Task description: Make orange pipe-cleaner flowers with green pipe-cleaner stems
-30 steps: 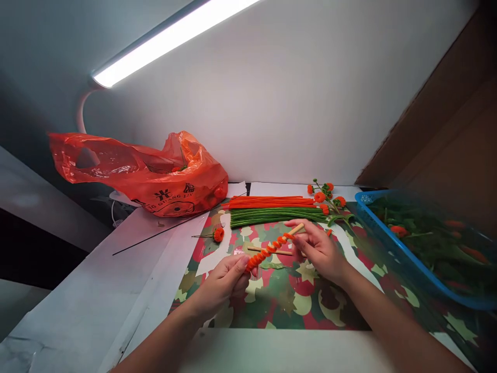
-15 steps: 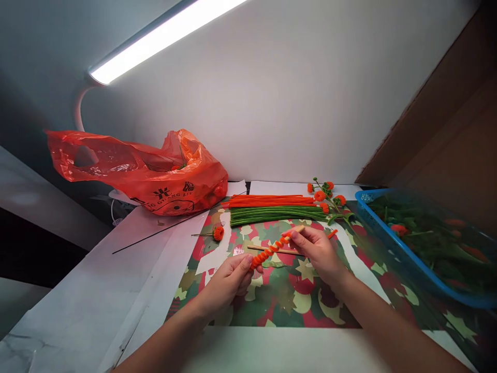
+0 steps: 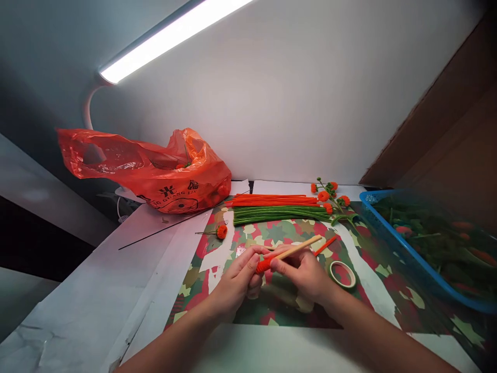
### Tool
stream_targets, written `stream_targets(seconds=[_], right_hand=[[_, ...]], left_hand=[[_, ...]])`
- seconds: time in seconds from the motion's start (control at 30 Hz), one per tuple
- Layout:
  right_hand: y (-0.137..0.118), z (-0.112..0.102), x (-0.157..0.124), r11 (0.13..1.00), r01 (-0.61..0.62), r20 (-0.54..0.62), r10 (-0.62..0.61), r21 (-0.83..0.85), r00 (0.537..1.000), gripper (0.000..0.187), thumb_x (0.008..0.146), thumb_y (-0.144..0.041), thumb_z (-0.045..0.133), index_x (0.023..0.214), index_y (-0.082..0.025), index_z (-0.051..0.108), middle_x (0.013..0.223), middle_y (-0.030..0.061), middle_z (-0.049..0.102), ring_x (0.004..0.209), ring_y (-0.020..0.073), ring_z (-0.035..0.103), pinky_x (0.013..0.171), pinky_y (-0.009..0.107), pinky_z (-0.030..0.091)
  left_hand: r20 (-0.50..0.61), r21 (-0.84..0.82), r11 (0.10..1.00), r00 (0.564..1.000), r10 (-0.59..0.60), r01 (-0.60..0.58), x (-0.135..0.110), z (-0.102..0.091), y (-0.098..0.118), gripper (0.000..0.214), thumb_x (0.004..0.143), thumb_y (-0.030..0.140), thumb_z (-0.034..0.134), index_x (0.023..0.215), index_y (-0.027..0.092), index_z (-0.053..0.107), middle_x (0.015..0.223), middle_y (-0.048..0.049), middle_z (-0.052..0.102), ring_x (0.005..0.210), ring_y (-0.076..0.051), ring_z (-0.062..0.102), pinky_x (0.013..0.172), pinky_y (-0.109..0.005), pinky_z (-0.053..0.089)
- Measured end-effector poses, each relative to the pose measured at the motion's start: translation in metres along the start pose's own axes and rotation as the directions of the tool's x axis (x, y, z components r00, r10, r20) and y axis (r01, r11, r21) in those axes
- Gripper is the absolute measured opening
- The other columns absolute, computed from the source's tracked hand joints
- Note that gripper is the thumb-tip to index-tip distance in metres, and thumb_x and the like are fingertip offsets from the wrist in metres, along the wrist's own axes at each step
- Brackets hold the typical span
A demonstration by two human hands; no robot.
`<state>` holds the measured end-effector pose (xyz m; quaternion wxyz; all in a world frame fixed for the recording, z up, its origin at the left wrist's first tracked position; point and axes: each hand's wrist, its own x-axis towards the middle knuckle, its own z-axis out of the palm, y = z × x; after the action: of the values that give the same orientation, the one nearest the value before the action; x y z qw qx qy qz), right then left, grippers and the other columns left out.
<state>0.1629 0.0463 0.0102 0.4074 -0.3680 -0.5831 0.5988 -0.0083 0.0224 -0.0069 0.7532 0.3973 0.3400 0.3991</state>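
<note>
An orange pipe cleaner (image 3: pixel 264 266) is wound in a tight coil round the near end of a wooden stick (image 3: pixel 298 247). The stick slants up to the right, its far end bare. My left hand (image 3: pixel 241 273) is closed at the coil's lower end, fingers curled round it. From the other side, my right hand (image 3: pixel 305 269) pinches the stick beside the coil, thumb along it. Another orange pipe cleaner (image 3: pixel 326 245) sticks out beyond my right hand, partly hidden. Bundles of orange pipe cleaners (image 3: pixel 275 199) and green pipe cleaners (image 3: pixel 281 214) lie behind my hands.
A tape roll (image 3: pixel 342 274) lies right of my right hand. One orange flower (image 3: pixel 221 231) is at left; a flower spray (image 3: pixel 330 196) lies behind. A red plastic bag (image 3: pixel 182 189) stands back left, a blue basket (image 3: pixel 411 259) at right, under a lamp (image 3: pixel 171 41).
My hands have come closer together, and the loose spiral is now packed into a short coil at the stick's near end. The tape roll has come into sight beside my right wrist.
</note>
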Motion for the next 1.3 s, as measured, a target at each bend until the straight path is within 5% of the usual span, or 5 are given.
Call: stream_targets(seconds=[0.47,0.77,0.9,1.07,1.3], right_hand=[[0.005,-0.007,-0.005,0.986,0.116,0.050,-0.111,-0.121,0.993,0.019,0.085,-0.034,0.062,0.094,-0.022,0.072,0.085,0.0051,0.069,0.079,0.0181,0.064,0.070,0.030,0.053],[-0.003,-0.010,-0.007,0.962,0.203,0.210,-0.164,-0.183,0.964,0.018,0.089,-0.029,0.056,0.091,-0.021,0.071,0.080,0.0040,0.065,0.076,0.0160,0.061,0.070,0.029,0.052],[-0.009,-0.013,-0.007,0.961,0.134,0.179,-0.091,-0.243,0.980,0.018,0.083,-0.031,0.064,0.096,-0.021,0.069,0.087,0.0056,0.066,0.082,0.0187,0.061,0.071,0.030,0.052],[-0.004,-0.012,-0.007,0.994,-0.007,0.032,0.010,-0.112,0.999,0.025,0.068,-0.034,0.077,0.088,-0.021,0.069,0.080,0.0023,0.065,0.066,0.0133,0.058,0.057,0.024,0.049],[0.005,-0.008,-0.008,0.983,0.061,0.042,-0.054,-0.175,0.998,0.019,0.073,-0.037,0.074,0.080,-0.019,0.068,0.074,0.0026,0.063,0.068,0.0154,0.057,0.060,0.026,0.048]], left_hand=[[0.034,-0.021,0.999,0.999,-0.026,0.026,-0.003,0.000,0.003,0.030,0.088,0.050,0.051,0.090,0.020,0.045,0.047,0.0126,0.022,0.043,-0.006,0.012,0.045,-0.021,0.011],[0.129,0.050,0.995,0.987,-0.096,0.090,-0.001,-0.002,-0.006,0.041,0.081,0.057,0.057,0.076,0.016,0.050,0.049,0.0105,0.024,0.044,-0.006,0.015,0.043,-0.022,0.013],[0.015,0.275,0.961,1.000,0.024,-0.027,-0.003,0.001,-0.001,0.040,0.082,0.055,0.055,0.073,0.016,0.052,0.055,0.0076,0.029,0.046,-0.007,0.022,0.045,-0.022,0.017],[-0.005,0.662,0.725,0.966,0.258,-0.190,-0.006,0.005,0.007,0.035,0.089,0.044,0.047,0.072,0.015,0.059,0.062,0.0004,0.048,0.057,-0.012,0.039,0.054,-0.024,0.029],[0.000,0.617,0.765,0.972,0.233,-0.183,-0.007,0.007,0.004,0.035,0.087,0.044,0.047,0.069,0.016,0.058,0.062,0.0002,0.049,0.056,-0.012,0.039,0.053,-0.023,0.029]])
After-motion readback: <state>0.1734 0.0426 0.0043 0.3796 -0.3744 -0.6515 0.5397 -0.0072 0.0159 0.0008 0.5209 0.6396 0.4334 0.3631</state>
